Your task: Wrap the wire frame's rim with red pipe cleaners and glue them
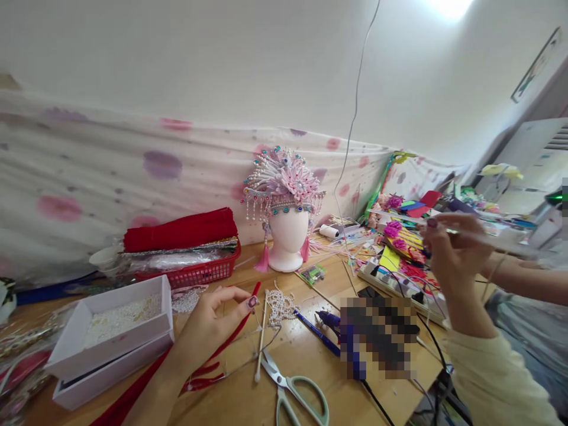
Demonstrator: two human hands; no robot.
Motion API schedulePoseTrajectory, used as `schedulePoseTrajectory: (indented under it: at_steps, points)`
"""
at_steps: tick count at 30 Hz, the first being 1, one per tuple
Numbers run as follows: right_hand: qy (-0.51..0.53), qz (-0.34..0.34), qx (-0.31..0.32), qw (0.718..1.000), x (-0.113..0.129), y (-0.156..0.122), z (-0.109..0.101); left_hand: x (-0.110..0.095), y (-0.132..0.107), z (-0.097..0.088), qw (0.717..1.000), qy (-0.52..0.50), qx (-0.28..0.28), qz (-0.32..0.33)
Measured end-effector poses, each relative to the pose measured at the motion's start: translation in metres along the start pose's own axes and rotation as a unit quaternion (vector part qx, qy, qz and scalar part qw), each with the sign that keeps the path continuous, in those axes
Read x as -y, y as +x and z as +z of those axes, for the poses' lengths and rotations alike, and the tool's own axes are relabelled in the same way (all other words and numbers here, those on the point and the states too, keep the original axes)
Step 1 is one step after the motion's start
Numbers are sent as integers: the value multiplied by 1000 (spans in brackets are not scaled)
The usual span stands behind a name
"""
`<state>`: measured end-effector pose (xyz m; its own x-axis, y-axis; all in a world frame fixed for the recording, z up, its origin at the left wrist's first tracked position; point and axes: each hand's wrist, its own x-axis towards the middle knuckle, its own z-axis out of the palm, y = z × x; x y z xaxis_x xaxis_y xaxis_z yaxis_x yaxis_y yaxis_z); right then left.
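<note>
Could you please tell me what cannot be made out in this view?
Head view:
- A pixelated block hides whatever lies right of the scissors.
- One scissors handle is cut off by the bottom edge.
- The right hand has its grip on a thin stick, too blurred to identify.
- Whether the left hand pinches anything is too small to tell.
- The white box holds pale bits too small to name.
</note>
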<state>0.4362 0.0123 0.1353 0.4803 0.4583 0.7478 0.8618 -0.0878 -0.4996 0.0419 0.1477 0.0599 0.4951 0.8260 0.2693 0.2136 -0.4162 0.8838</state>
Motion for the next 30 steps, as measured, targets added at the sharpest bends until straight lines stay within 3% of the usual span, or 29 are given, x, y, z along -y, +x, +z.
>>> schedulePoseTrajectory:
  at_steps: [1, 3, 8, 11, 13, 15, 18, 22, 26, 30]
  points:
    - [24, 13, -35, 999, 4, -9, 2, 1, 0, 1, 1000, 2, 0, 5]
    - [75, 38, -40, 996, 11, -22, 16, 2, 1, 1, 1000, 12, -2, 15]
    - [188, 106, 58, 975, 18, -48, 55, 0, 3, -1, 999, 38, 14, 34]
    - [242, 149, 101, 953, 17, -74, 58, -5, 1, -1, 999, 33, 19, 22]
    - [270, 179, 94, 941, 16, -98, 56, -6, 0, -1, 999, 30, 17, 12]
    - [283, 208, 43, 935, 15, -124, 58, -6, 0, 0, 999, 30, 20, 5]
    - [266, 238, -89, 930, 12, -162, 70, -4, 0, 1, 999, 27, 22, -2]
    - [227, 244, -218, 917, 9, -194, 92, -1, 1, 1, 999, 22, 23, -3]
    - [197, 230, -279, 911, 4, -202, 103, 0, 2, 1, 999, 19, 25, -11]
    - [158, 224, -276, 922, -2, -206, 104, 1, 3, 1, 999, 22, 28, -17]
